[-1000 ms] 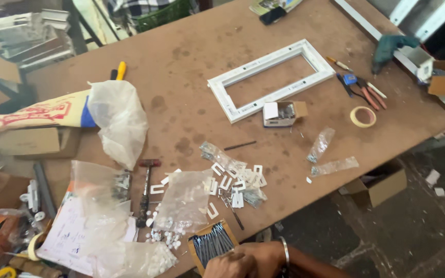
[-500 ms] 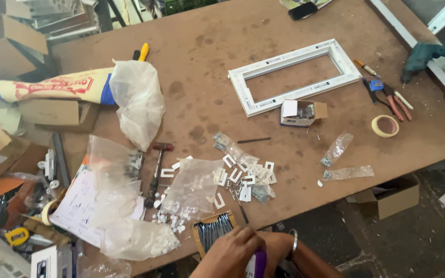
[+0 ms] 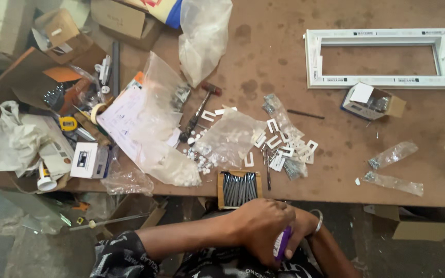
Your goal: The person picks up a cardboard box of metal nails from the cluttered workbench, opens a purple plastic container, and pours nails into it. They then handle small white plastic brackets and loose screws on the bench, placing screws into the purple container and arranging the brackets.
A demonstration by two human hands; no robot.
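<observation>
Just beyond the clasped hands, an open box of screws (image 3: 239, 189) is seen; a purple object (image 3: 282, 243) is gripped upright between left hand (image 3: 257, 228) and right hand (image 3: 300, 229).

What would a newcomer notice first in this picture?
The two hands, left hand over right hand, clasp a purple object below the table edge. Just above them lies an open box of dark nails. A white rectangular frame lies at the table's far right.
</observation>
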